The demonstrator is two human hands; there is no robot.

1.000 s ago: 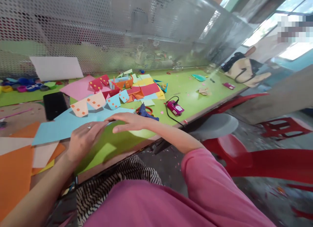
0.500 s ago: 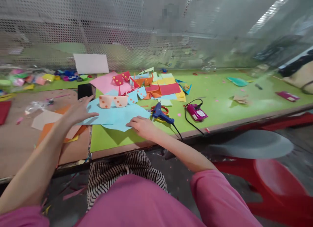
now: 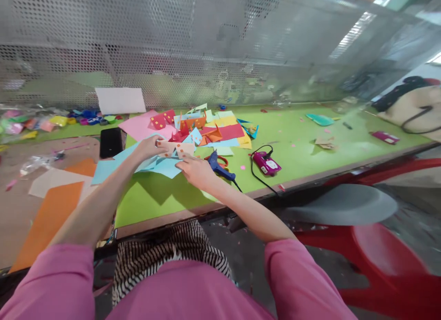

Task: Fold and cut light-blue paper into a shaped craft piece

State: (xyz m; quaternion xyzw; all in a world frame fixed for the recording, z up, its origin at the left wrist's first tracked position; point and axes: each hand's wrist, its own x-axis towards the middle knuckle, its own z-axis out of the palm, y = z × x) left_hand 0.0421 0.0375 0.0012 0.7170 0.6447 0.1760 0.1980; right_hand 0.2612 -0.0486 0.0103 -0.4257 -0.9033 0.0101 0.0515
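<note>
- Far to the left of the left hand, an orange sheet (image 3: 48, 219) and a cream sheet (image 3: 51, 181) lie flat on the brown board, well apart from the fingers, as if parked out of the working area.
- Just beyond the left forearm, a black phone (image 3: 110, 142) lies face down, near but not touching the hand.
- The left hand (image 3: 149, 146) has its fingers closed on the left end of a peach paper piece with orange dots (image 3: 177, 148), pinching it, seemingly to hold it steady.
- Under both hands a light blue sheet (image 3: 106, 168) spreads over the green table (image 3: 303, 147), serving as the bed the peach piece sits on.
- The right hand (image 3: 197, 170) lies close to the left one, fingertips pressing down at the peach piece's right edge; whether it grips or only presses I cannot tell.
- Just behind the hands, a heap of coloured paper cut-outs (image 3: 220, 129) sits within reach.
- Just right of the right hand, a blue glue gun (image 3: 217, 166) lies on orange scissors (image 3: 220, 161).
- Further right, a pink device (image 3: 264, 163) with a black cord rests apart.
</note>
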